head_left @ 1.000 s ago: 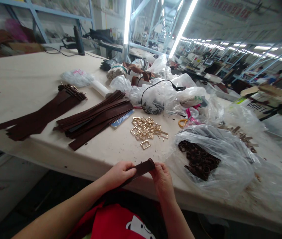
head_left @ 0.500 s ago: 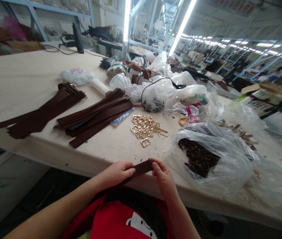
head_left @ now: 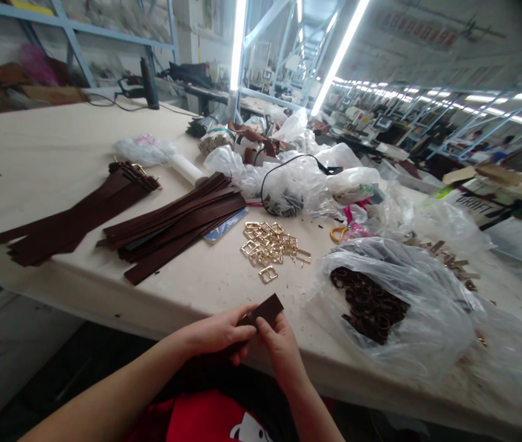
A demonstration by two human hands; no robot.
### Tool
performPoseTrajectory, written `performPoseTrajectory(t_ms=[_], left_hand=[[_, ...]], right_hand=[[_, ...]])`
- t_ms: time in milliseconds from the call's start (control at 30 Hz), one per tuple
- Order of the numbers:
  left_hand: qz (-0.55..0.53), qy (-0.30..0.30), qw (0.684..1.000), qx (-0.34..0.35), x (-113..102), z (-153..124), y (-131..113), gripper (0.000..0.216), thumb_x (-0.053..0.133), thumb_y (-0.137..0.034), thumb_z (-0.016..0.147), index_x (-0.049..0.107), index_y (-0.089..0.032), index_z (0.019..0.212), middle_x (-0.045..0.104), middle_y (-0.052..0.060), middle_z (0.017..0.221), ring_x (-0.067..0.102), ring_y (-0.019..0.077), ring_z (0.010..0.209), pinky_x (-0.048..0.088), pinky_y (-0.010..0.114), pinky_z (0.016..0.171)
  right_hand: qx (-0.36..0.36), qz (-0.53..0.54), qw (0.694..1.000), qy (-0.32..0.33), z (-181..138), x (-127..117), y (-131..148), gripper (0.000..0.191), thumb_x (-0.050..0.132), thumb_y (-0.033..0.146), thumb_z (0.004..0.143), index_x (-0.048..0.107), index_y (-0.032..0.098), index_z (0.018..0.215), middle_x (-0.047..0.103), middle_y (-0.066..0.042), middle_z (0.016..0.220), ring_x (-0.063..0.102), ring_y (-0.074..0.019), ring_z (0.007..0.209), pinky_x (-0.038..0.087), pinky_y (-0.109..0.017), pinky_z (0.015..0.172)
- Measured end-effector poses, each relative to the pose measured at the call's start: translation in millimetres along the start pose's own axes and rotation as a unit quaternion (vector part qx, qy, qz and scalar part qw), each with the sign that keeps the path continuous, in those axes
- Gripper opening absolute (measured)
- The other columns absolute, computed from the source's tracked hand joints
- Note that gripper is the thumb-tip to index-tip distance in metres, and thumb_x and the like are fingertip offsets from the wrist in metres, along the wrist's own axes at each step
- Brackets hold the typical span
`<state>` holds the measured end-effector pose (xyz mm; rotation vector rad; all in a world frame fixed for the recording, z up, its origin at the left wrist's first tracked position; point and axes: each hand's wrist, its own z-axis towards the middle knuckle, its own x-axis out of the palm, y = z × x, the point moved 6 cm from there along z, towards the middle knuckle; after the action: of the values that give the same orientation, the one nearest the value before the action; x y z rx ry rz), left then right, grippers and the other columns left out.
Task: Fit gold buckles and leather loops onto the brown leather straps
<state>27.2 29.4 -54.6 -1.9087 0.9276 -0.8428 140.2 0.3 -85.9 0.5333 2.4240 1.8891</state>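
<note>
Both hands grip one dark brown leather strap (head_left: 270, 305) in front of the table's near edge. My left hand (head_left: 226, 331) pinches it further down, thumb on top. My right hand (head_left: 277, 337) is closed on it close beside the left, and the square strap end sticks up past the fingers. A small glint of metal shows near the left fingertips, too small to make out. Beyond the hands lie a pile of gold-coloured buckles (head_left: 268, 242) and a single buckle (head_left: 268, 274). To the right, a clear plastic bag (head_left: 431, 319) holds dark brown leather loops (head_left: 374, 304).
Bundles of brown straps lie at the left (head_left: 72, 212) and centre left (head_left: 182, 221), the latter partly over a blue card (head_left: 226, 226). Yellow-handled scissors (head_left: 338, 234) lie near the bag. Plastic bags (head_left: 293, 184) and a white roll (head_left: 188, 170) are heaped behind.
My right hand has moved left along the strap, from its end to beside my left hand. The strap end now stands free above the fingers. The view has tilted slightly.
</note>
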Motion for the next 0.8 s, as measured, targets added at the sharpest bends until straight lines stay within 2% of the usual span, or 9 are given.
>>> performPoseTrajectory(t_ms=[133, 200, 267, 300, 367, 467, 533, 667, 800], left_hand=[[0.015, -0.055, 0.998, 0.041, -17, 3, -7, 0.036, 0.044, -0.048, 0.082, 0.045, -0.017, 0.099, 0.054, -0.004, 0.056, 0.052, 0.0102, 0.044, 0.039, 0.019, 0.042], [0.007, -0.099, 0.995, 0.032, -27, 3, -6, 0.034, 0.044, -0.049, 0.081, 0.044, -0.016, 0.090, 0.054, -0.004, 0.053, 0.052, 0.0108, 0.043, 0.039, 0.019, 0.041], [-0.014, -0.146, 0.989, 0.010, -35, 2, -2, 0.033, 0.044, -0.048, 0.081, 0.043, -0.016, 0.089, 0.055, -0.004, 0.052, 0.052, 0.0110, 0.042, 0.039, 0.020, 0.041], [-0.029, -0.166, 0.986, 0.003, -39, 1, 0, 0.033, 0.044, -0.047, 0.080, 0.043, -0.016, 0.090, 0.056, -0.004, 0.052, 0.052, 0.0110, 0.042, 0.039, 0.020, 0.042], [-0.061, -0.193, 0.979, -0.003, -44, -1, 3, 0.033, 0.046, -0.046, 0.079, 0.044, -0.016, 0.092, 0.059, -0.002, 0.056, 0.055, 0.0112, 0.045, 0.040, 0.020, 0.045], [-0.102, -0.185, 0.977, -0.003, -47, -3, 6, 0.032, 0.051, -0.043, 0.076, 0.047, -0.015, 0.092, 0.064, 0.001, 0.063, 0.060, 0.0130, 0.053, 0.042, 0.021, 0.050], [-0.117, -0.167, 0.979, -0.006, -48, -5, 8, 0.031, 0.053, -0.042, 0.075, 0.048, -0.015, 0.090, 0.066, 0.003, 0.067, 0.061, 0.0136, 0.056, 0.042, 0.021, 0.051], [-0.136, -0.137, 0.981, -0.010, -48, -10, 9, 0.032, 0.056, -0.041, 0.072, 0.051, -0.015, 0.090, 0.068, 0.005, 0.076, 0.061, 0.0132, 0.058, 0.041, 0.020, 0.050], [-0.134, -0.144, 0.980, -0.005, -44, -11, 6, 0.030, 0.057, -0.038, 0.072, 0.049, -0.016, 0.091, 0.067, 0.003, 0.074, 0.061, 0.0129, 0.057, 0.040, 0.020, 0.050]], right_hand=[[-0.053, -0.127, 0.991, 0.007, 23, -4, 12, 0.034, 0.056, 0.043, 0.075, 0.055, 0.018, 0.097, 0.063, -0.003, 0.078, 0.054, -0.0136, 0.058, 0.041, -0.025, 0.050], [-0.116, -0.273, 0.955, -0.023, 43, -14, 28, 0.031, 0.048, 0.043, 0.080, 0.055, 0.017, 0.095, 0.060, -0.004, 0.080, 0.054, -0.0140, 0.059, 0.044, -0.027, 0.055], [-0.170, -0.397, 0.901, -0.047, 65, -21, 44, 0.029, 0.046, 0.038, 0.081, 0.055, 0.016, 0.097, 0.058, -0.008, 0.091, 0.055, -0.0154, 0.065, 0.045, -0.031, 0.064], [-0.185, -0.434, 0.880, -0.048, 76, -22, 50, 0.028, 0.048, 0.035, 0.080, 0.056, 0.016, 0.099, 0.056, -0.009, 0.096, 0.055, -0.0159, 0.067, 0.044, -0.033, 0.068], [-0.196, -0.466, 0.863, -0.023, 94, -20, 57, 0.026, 0.053, 0.029, 0.077, 0.059, 0.019, 0.100, 0.054, -0.008, 0.102, 0.055, -0.0167, 0.073, 0.042, -0.034, 0.073], [-0.196, -0.506, 0.839, 0.034, 109, -14, 59, 0.025, 0.060, 0.025, 0.071, 0.063, 0.026, 0.096, 0.055, -0.004, 0.099, 0.055, -0.0171, 0.080, 0.040, -0.030, 0.076], [-0.181, -0.529, 0.828, 0.052, 112, -17, 57, 0.025, 0.063, 0.026, 0.069, 0.063, 0.026, 0.093, 0.056, -0.002, 0.092, 0.055, -0.0163, 0.076, 0.040, -0.029, 0.072], [-0.146, -0.562, 0.813, 0.050, 108, -29, 51, 0.020, 0.066, 0.030, 0.065, 0.061, 0.021, 0.082, 0.054, -0.001, 0.080, 0.053, -0.0155, 0.069, 0.038, -0.027, 0.064], [-0.131, -0.573, 0.808, 0.031, 102, -31, 48, 0.022, 0.067, 0.034, 0.062, 0.056, 0.019, 0.074, 0.056, -0.001, 0.073, 0.051, -0.0159, 0.066, 0.034, -0.025, 0.058]])
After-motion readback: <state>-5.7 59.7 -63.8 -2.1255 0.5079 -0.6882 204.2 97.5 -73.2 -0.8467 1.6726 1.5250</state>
